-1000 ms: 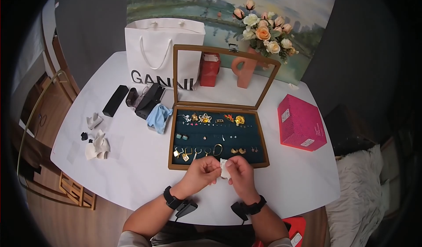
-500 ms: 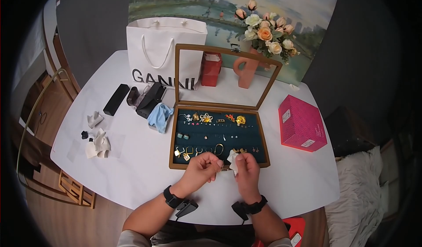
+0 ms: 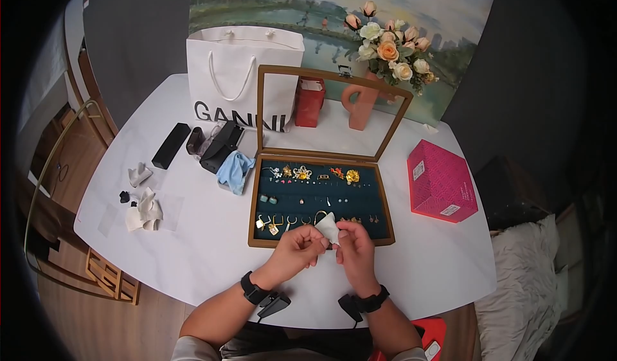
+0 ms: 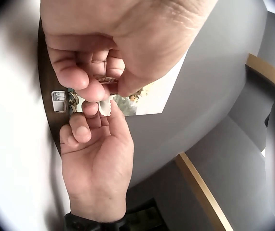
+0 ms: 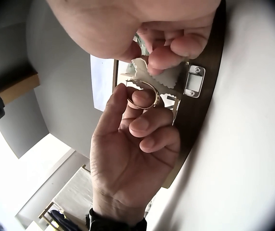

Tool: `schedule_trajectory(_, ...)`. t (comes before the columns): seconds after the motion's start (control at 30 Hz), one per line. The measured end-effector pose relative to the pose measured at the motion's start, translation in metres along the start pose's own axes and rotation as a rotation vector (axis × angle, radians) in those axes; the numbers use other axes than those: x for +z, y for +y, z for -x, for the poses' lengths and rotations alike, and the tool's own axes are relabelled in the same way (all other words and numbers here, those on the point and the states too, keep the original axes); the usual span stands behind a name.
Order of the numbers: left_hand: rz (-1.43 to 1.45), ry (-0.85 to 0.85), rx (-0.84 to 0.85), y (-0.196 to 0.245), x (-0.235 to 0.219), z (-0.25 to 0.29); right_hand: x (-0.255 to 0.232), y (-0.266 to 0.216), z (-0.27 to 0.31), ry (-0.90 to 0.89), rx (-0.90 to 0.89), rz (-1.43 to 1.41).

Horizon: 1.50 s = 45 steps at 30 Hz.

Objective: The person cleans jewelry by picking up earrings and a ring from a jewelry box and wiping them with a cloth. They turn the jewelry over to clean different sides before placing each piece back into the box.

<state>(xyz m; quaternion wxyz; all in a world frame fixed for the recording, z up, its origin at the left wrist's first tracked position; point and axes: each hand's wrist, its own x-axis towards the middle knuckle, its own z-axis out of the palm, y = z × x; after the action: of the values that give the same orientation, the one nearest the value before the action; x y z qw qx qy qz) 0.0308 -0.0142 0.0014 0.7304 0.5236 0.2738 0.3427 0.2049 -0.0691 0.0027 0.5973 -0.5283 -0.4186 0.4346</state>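
Observation:
My left hand (image 3: pixel 297 248) pinches a thin gold hoop earring (image 5: pixel 157 97) between thumb and fingers, most plainly seen in the right wrist view. In my right hand (image 3: pixel 355 250) is a small off-white polishing cloth (image 3: pixel 328 227) with a zigzag edge, gripped between thumb and fingertips. The cloth stands right at the hoop, and the two hands are close together over the front edge of a wooden jewelry box (image 3: pixel 253 232). Its glass lid (image 3: pixel 397 113) is raised. Rows of earrings and brooches lie on the dark green lining (image 3: pixel 302 190).
Left of the box lie a blue cloth (image 3: pixel 234 171), a black case (image 3: pixel 222 147), a long black box (image 3: pixel 171 145) and crumpled beige cloths (image 3: pixel 145 212). A pink box (image 3: pixel 440 181) stands right. Behind are a white paper bag (image 3: pixel 244 52), a red box (image 3: pixel 310 104) and a flower vase (image 3: pixel 360 107).
The cloth first sat between both hands, then moved right with the right hand, away from the left. Now it is back beside the left fingers, spread wider. The left hand has barely moved.

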Motion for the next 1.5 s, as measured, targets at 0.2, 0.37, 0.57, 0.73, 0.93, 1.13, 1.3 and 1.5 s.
schedule_trajectory(0.2,-0.005,0.012,0.006,0.0005,0.0006,0.0003,-0.001,0.0012,0.0017,-0.062,0.019,0.062)
schedule_trajectory(0.37,-0.006,0.012,0.007,0.0012,0.0015,0.0008,-0.0018,0.0043,0.0024,-0.061,-0.033,0.054)
schedule_trajectory(0.57,-0.021,-0.033,-0.004,-0.0003,-0.002,0.0006,-0.0027,0.0038,0.0013,-0.102,-0.092,-0.03)
schedule_trajectory(0.73,-0.004,-0.008,0.019,0.0012,0.0006,0.0013,-0.0018,-0.001,0.0022,-0.116,-0.076,-0.071)
schedule_trajectory(0.93,-0.052,-0.023,-0.015,0.0005,-0.0004,0.0012,-0.0027,0.0049,0.0011,-0.105,-0.068,-0.046)
schedule_trajectory(1.13,-0.038,-0.033,-0.006,0.0009,0.0009,0.0017,-0.0052,0.0078,0.0013,-0.119,-0.073,-0.036)
schedule_trajectory(1.3,-0.028,-0.039,0.003,-0.0004,0.0005,0.0015,-0.0049,0.005,0.002,-0.134,-0.082,-0.02)
schedule_trajectory(1.5,-0.036,-0.045,0.001,-0.0029,0.0002,0.0011,-0.0019,-0.0016,0.0035,-0.129,-0.064,0.009)
